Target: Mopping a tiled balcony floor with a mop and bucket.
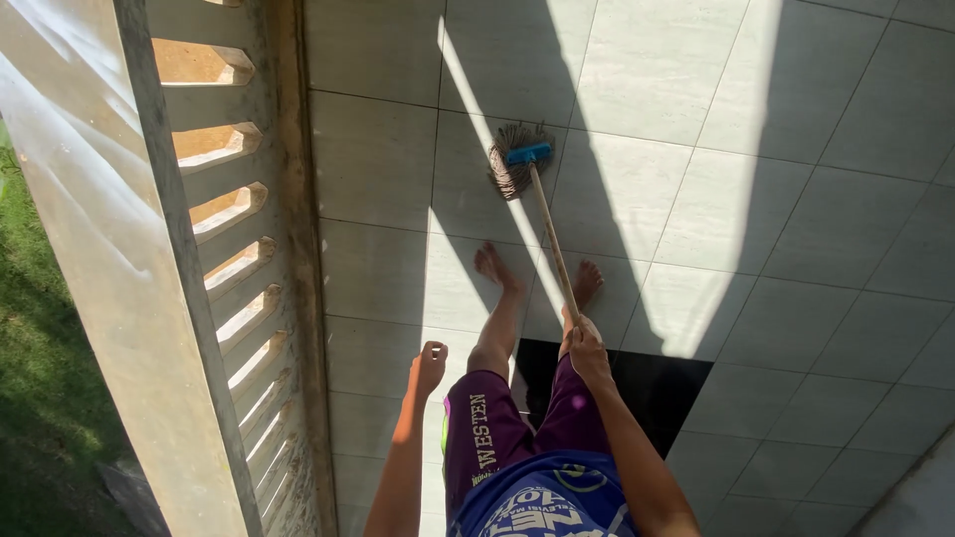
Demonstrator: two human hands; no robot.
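Right hand (587, 350) closed around the top of a long pale wooden mop handle (553, 242). Beyond that hand, at the handle's far end, a grey-brown string mop head with a blue plastic clamp (519, 159), resting on the pale grey tiled floor (816, 219). Two bare feet (494, 267) planted between hand and mop head. Left hand (430, 364) loosely curled, holding nothing, hanging free. Just left of it, a weathered concrete balustrade with slanted slots (234, 298). Near the right hand, one dark tile (662, 393).

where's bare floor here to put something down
Bare tiles lie right of the mop and left of it toward the railing. It is crowded around the feet, where the right hand holds the handle; the left hand hangs free.
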